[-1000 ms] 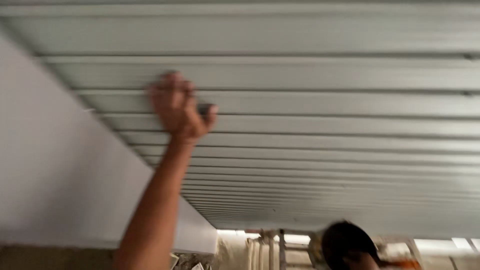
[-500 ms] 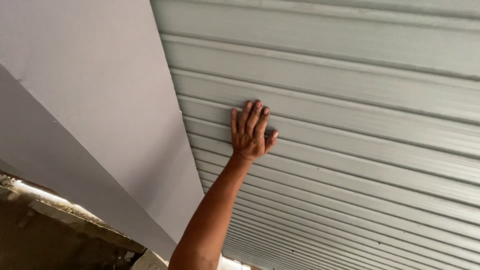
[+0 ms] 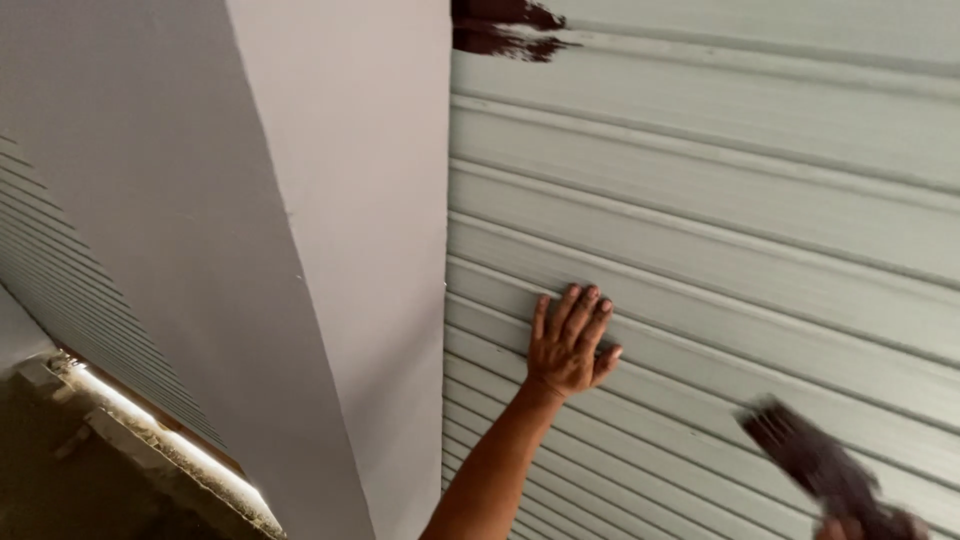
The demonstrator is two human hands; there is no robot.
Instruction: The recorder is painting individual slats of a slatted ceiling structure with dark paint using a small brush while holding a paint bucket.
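Observation:
I am looking up at a pale green ribbed panel ceiling [image 3: 720, 200]. My left hand [image 3: 568, 345] is pressed flat against it, fingers spread, with the arm reaching up from the bottom edge. At the bottom right a blurred paintbrush [image 3: 815, 465] with dark bristles points up toward the panels. Only a sliver of my right hand [image 3: 845, 528] shows at its handle, gripping it. The brush is well to the right of my left hand. A patch of dark brown paint [image 3: 500, 28] marks the panels at the top, beside the beam.
A wide, smooth grey beam [image 3: 330, 250] runs along the left of the panels. More ribbed panels [image 3: 70, 290] lie beyond it at far left. A bright gap above a wall top [image 3: 160, 440] shows at the lower left.
The view has swung right and closer to the beam. My left hand stays flat on the panels. The paintbrush and the dark paint patch have come into view.

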